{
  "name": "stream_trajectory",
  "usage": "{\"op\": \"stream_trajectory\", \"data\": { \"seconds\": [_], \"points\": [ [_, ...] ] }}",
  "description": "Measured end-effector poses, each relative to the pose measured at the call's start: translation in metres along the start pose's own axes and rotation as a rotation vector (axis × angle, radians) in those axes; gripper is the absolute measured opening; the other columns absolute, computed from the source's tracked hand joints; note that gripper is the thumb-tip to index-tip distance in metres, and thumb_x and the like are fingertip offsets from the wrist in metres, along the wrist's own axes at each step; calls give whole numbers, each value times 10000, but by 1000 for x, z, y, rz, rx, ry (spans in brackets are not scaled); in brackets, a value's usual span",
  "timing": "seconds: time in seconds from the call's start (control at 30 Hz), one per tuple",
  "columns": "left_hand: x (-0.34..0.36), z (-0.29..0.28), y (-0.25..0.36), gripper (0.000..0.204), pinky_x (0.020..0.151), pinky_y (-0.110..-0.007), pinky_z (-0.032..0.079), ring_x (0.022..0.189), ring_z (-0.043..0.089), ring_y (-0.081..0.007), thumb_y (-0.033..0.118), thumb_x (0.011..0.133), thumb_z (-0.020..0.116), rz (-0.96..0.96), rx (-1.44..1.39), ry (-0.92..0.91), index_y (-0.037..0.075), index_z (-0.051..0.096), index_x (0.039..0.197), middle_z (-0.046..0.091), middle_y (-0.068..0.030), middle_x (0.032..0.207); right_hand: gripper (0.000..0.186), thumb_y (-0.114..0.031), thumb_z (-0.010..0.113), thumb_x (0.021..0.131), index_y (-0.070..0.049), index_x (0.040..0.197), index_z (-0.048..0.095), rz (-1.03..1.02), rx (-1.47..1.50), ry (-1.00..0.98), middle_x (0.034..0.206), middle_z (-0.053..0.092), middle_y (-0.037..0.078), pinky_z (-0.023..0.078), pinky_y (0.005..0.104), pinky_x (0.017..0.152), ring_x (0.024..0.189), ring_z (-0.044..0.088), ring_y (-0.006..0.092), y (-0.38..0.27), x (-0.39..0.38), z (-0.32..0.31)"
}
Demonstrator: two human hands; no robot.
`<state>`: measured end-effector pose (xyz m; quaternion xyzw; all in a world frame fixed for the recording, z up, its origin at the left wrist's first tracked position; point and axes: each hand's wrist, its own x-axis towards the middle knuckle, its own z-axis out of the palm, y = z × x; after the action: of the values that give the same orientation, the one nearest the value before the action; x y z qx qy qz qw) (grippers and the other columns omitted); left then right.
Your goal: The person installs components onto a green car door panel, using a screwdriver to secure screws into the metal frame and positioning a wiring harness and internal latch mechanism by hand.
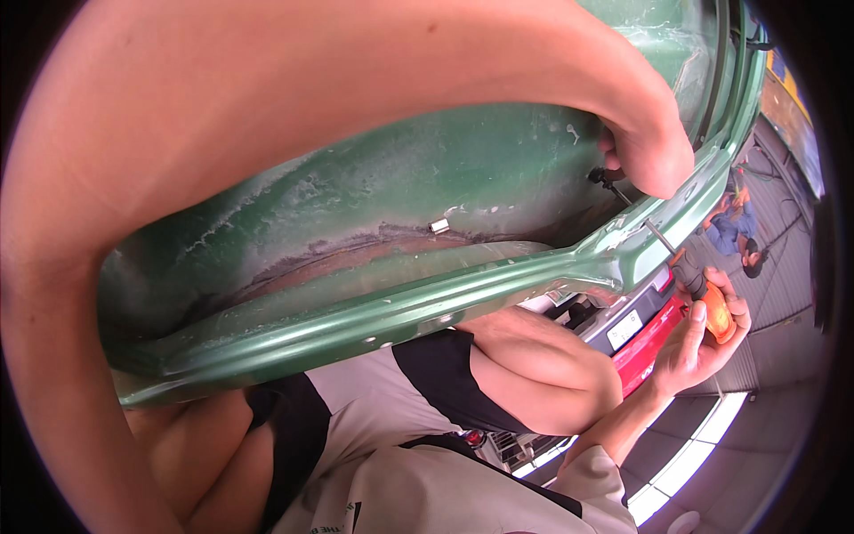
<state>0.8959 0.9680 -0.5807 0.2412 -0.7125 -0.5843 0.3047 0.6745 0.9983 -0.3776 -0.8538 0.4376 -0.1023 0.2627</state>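
My left arm reaches across the top of the view, over a green painted metal panel (pixel 498 151) that looks like vehicle bodywork. My left hand (pixel 649 156) is bent down with curled fingers, closed at a small black fitting (pixel 600 177) on a thin rod; the palm side is hidden. Beyond the green rim (pixel 427 298), my right hand (pixel 712 334) grips the orange handle of a screwdriver (pixel 719 313). Its metal shaft points at the rim's outer side, near the rod, and I cannot tell whether the two join.
A small silver cylinder-shaped piece (pixel 439 226) lies in the panel's dusty hollow. My bare legs (pixel 543 365) are bent beneath the rim. Behind them are a red object (pixel 648 349) and a grey case. Another person in blue (pixel 731 230) is farther off at the right.
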Motion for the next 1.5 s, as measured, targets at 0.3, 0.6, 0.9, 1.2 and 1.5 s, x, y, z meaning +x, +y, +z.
{"op": "stream_trajectory", "data": {
  "seconds": [0.3,0.6,0.9,1.2,1.5],
  "points": [
    [-16,17,0,249,813,-502,558,941,694,-407,76,810,632,98,310,270,23,735,1029,731,-211,959,437,-276,719,983,11,1245,517,8,-306,23,1015,637,124,585,291,721,759,679,201,-10,3,-1],
    [-14,37,-3,155,760,-493,598,923,724,-384,69,793,635,73,516,367,23,752,883,753,-175,913,247,-151,653,1020,19,1158,539,-78,-368,46,1086,600,114,505,318,883,937,607,179,-35,3,5],
    [-16,37,-10,178,780,-487,603,932,723,-366,104,798,627,124,542,416,45,761,897,757,-153,927,334,-327,560,1073,4,1038,573,-37,-447,-174,909,619,68,417,239,587,621,469,86,-45,31,9],
    [-17,42,-9,196,775,-491,605,957,722,-342,78,795,635,107,536,441,70,765,941,757,-125,963,348,-342,576,1060,1,1016,536,234,-522,-183,947,601,77,445,272,621,654,503,134,-54,30,-5],
    [-23,40,-5,188,784,-486,601,987,714,-341,79,805,628,-9,477,394,69,754,945,753,-113,994,323,-326,615,1033,-14,970,559,200,-708,-286,977,589,149,476,344,802,887,584,246,-49,36,-13]
  ]
}}
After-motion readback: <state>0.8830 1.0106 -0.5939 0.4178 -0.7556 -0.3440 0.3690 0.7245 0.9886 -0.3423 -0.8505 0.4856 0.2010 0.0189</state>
